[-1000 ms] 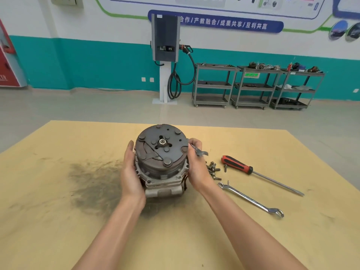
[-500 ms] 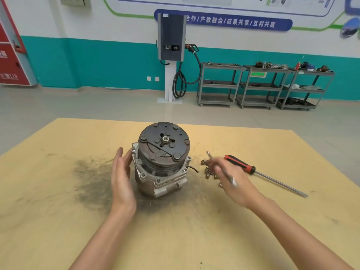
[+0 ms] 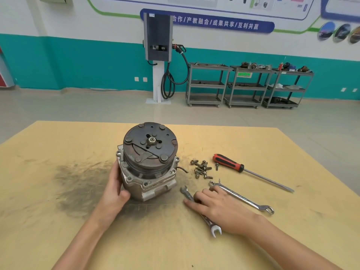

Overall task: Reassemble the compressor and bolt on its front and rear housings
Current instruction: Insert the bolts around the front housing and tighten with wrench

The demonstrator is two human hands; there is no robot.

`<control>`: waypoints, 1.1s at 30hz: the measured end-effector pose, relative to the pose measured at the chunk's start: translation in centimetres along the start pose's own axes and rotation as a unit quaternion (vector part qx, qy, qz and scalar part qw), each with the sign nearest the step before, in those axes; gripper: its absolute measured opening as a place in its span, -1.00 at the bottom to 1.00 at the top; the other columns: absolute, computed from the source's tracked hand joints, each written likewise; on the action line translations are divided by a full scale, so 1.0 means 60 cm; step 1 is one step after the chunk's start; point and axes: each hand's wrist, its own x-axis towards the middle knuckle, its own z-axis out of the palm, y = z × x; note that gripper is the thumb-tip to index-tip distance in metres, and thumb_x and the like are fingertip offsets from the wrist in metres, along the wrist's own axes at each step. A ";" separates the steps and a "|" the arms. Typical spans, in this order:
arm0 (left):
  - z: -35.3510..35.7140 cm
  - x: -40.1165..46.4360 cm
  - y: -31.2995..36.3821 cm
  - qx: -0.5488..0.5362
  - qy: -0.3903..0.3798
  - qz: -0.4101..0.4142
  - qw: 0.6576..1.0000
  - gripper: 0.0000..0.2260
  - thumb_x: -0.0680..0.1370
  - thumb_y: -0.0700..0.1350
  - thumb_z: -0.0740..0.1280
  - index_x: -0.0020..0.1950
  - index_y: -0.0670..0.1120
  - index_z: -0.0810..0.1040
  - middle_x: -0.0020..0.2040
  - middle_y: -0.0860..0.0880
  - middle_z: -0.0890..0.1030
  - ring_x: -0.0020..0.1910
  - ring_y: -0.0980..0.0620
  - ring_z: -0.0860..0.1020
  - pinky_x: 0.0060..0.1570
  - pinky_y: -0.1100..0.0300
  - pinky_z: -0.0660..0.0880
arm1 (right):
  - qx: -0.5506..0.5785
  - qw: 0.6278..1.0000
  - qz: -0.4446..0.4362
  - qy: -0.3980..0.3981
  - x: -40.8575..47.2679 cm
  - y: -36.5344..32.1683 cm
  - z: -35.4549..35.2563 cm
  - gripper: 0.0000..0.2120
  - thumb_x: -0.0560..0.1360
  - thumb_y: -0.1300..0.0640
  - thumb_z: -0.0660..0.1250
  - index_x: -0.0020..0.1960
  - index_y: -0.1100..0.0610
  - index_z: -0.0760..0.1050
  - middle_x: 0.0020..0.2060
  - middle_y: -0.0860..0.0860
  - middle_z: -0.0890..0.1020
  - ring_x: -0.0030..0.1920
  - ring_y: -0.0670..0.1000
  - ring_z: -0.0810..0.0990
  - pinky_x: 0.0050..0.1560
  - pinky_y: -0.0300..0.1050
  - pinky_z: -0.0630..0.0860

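On table (image 3: 58, 240): one compressor (image 3: 149, 162) in left hand's (image 3: 115, 189) grip, two wrenches (image 3: 241, 197), right hand (image 3: 218, 208) flat.

Yellow table (image 3: 58, 240), compressor (image 3: 149, 162), bolts (image 3: 201, 169), screwdriver (image 3: 229, 163), two wrenches (image 3: 241, 196)

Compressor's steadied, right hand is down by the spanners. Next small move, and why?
Probably reach the right hand to the loose bolts and pick one: the left hand holds the compressor, and its flange holes appear unfilled. The short wrench lies under that hand.
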 end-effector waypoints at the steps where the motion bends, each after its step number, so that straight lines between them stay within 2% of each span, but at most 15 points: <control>1: 0.001 -0.002 0.000 0.003 -0.010 0.000 1.000 0.18 0.10 0.56 0.41 0.55 0.02 0.10 0.48 0.16 0.36 0.49 0.15 0.31 0.41 0.27 0.30 | 0.002 1.000 -0.001 -0.004 0.001 0.001 0.003 -0.42 0.39 0.16 0.40 0.41 0.03 0.41 -0.06 -0.04 0.51 -0.13 -0.04 0.51 -0.07 -0.13 0.53; 3: 0.002 -0.006 0.000 0.006 -0.035 -0.006 0.999 0.24 0.06 0.50 0.50 0.56 0.05 0.04 0.48 0.22 0.32 0.47 0.23 0.31 0.37 0.37 0.29 | 0.003 1.000 -0.012 -0.008 0.004 0.003 0.005 -0.41 0.42 0.18 0.38 0.43 0.01 0.37 -0.04 -0.04 0.52 -0.12 -0.04 0.52 -0.04 -0.10 0.54; 5: 0.001 -0.006 -0.005 0.024 -0.045 -0.016 0.999 0.28 0.00 0.25 0.64 0.55 0.10 0.00 0.45 0.27 0.31 0.45 0.29 0.31 0.36 0.39 0.27 | 0.000 1.000 -0.004 -0.004 0.005 0.015 0.010 -0.38 0.40 0.23 0.38 0.43 -0.04 0.36 -0.01 -0.03 0.53 -0.09 -0.04 0.53 -0.04 -0.09 0.52; 7: -0.003 -0.004 -0.013 0.048 -0.053 -0.019 0.997 0.24 -0.04 -0.01 0.53 0.53 0.19 -0.06 0.41 0.40 0.29 0.42 0.39 0.26 0.35 0.43 0.23 | 0.029 0.995 0.094 0.034 0.008 0.036 0.013 -0.42 0.35 0.30 0.42 0.34 -0.01 0.47 -0.01 0.01 0.57 -0.08 0.02 0.58 -0.09 -0.04 0.52; 8: -0.006 -0.004 -0.016 0.063 -0.057 -0.017 0.996 0.23 -0.03 -0.02 0.51 0.51 0.25 -0.08 0.36 0.52 0.28 0.38 0.49 0.24 0.30 0.51 0.21 | 0.063 0.980 0.180 0.062 0.011 0.049 0.014 -0.52 0.37 0.31 0.43 0.26 0.04 0.53 -0.01 0.05 0.58 -0.07 0.08 0.60 -0.14 -0.02 0.52; 10: -0.010 -0.005 -0.022 0.100 -0.059 -0.019 0.993 0.22 -0.02 0.00 0.58 0.44 0.38 -0.12 0.28 0.63 0.24 0.31 0.59 0.22 0.19 0.64 0.19 | 0.163 0.914 0.360 0.085 0.019 0.078 0.015 -0.77 0.50 0.23 0.38 0.15 0.11 0.58 -0.03 0.06 0.57 -0.06 0.12 0.60 -0.18 -0.06 0.48; 12: -0.008 -0.005 -0.022 0.110 -0.048 -0.030 0.992 0.23 0.01 0.03 0.62 0.42 0.46 -0.12 0.36 0.54 0.23 0.36 0.53 0.22 0.22 0.61 0.19 | 0.272 0.843 0.462 0.048 0.027 0.101 0.021 -0.85 0.56 0.09 0.33 0.11 0.07 0.57 -0.04 0.00 0.56 -0.05 0.05 0.56 -0.12 -0.08 0.46; 14: -0.002 -0.006 -0.020 0.106 -0.025 -0.039 0.993 0.26 0.03 0.06 0.65 0.48 0.41 -0.14 0.47 0.30 0.23 0.43 0.38 0.24 0.34 0.43 0.20 | 0.298 0.835 0.463 -0.032 0.034 0.106 0.036 -0.80 0.51 -0.03 0.38 0.08 0.02 0.57 -0.06 -0.03 0.57 -0.09 -0.02 0.53 -0.07 -0.07 0.48; 16: 0.005 -0.007 -0.019 0.105 -0.011 -0.035 0.994 0.27 0.04 0.08 0.65 0.51 0.33 -0.12 0.49 0.20 0.22 0.45 0.30 0.25 0.40 0.26 0.20 | 0.292 0.831 0.471 -0.055 0.045 0.097 0.046 -0.75 0.47 -0.09 0.42 0.06 0.02 0.57 -0.08 -0.04 0.52 -0.11 -0.03 0.51 -0.08 -0.05 0.49; 20: 0.019 -0.009 -0.019 0.101 0.021 -0.026 0.994 0.26 0.06 0.09 0.66 0.54 0.27 -0.10 0.50 0.17 0.24 0.46 0.23 0.28 0.43 0.18 0.23 | 0.258 0.831 0.489 -0.062 0.064 0.078 0.057 -0.75 0.47 -0.09 0.41 0.02 0.06 0.55 -0.03 0.00 0.46 -0.02 0.05 0.51 -0.09 -0.06 0.48; 22: 0.022 -0.008 -0.020 0.101 0.036 -0.023 0.994 0.24 0.10 0.00 0.69 0.54 0.24 -0.07 0.50 0.14 0.27 0.46 0.19 0.30 0.45 0.12 0.25 | 0.237 0.839 0.485 -0.060 0.070 0.072 0.056 -0.79 0.51 -0.04 0.38 0.02 0.08 0.54 -0.01 0.03 0.47 0.01 0.07 0.51 -0.07 -0.05 0.48; 25: 0.026 -0.007 -0.020 0.109 0.054 -0.014 0.992 0.19 0.16 -0.10 0.70 0.53 0.24 -0.02 0.47 0.12 0.34 0.43 0.16 0.35 0.46 0.07 0.30 | 0.232 0.843 0.486 0.012 0.076 0.061 0.035 -0.84 0.53 0.01 0.37 -0.04 0.10 0.55 -0.11 0.00 0.54 -0.05 0.05 0.53 -0.10 -0.06 0.47; 27: 0.028 -0.008 -0.021 0.110 0.062 -0.012 0.992 0.17 0.16 -0.08 0.70 0.53 0.21 0.00 0.45 0.11 0.37 0.41 0.16 0.38 0.44 0.04 0.33 | 0.346 0.787 0.493 0.136 0.084 0.052 0.005 -0.89 0.52 0.07 0.40 -0.12 0.09 0.54 -0.26 -0.07 0.59 -0.18 -0.03 0.57 -0.18 -0.19 0.46; 30: 0.029 -0.008 -0.022 0.107 0.068 -0.011 0.992 0.16 0.10 0.07 0.68 0.51 0.24 0.03 0.43 0.12 0.39 0.40 0.16 0.40 0.42 0.03 0.37 | 0.581 0.644 0.409 0.284 0.106 0.030 -0.059 -0.96 0.54 0.17 0.36 -0.08 0.11 0.56 -0.30 -0.08 0.66 -0.24 -0.15 0.61 -0.19 -0.33 0.50; 33: 0.029 -0.008 -0.021 0.109 0.073 -0.013 0.991 0.14 0.08 0.14 0.66 0.49 0.27 0.04 0.42 0.14 0.41 0.39 0.15 0.42 0.40 0.03 0.38 | 0.633 0.613 0.345 0.322 0.131 0.017 -0.101 -0.94 0.56 0.21 0.32 -0.04 0.10 0.57 -0.27 -0.07 0.66 -0.21 -0.14 0.58 -0.16 -0.29 0.51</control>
